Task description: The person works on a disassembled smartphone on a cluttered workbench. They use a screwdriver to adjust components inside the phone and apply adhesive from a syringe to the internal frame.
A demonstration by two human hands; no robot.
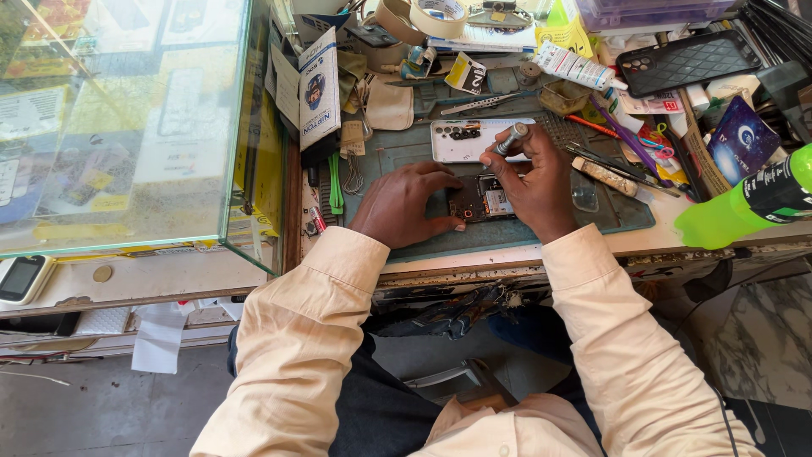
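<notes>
Right now the left hand (404, 206) lies flat and open, pressing the opened phone (479, 200) down on the green work mat (541, 230). The right hand (534, 179) pinches a small silver screwdriver (511, 138) over it. That phone looks thin, light and easy to break, so hold its edges. A white back cover (463, 140) lies just behind. Tools crowd the right; the table edge is near.
</notes>
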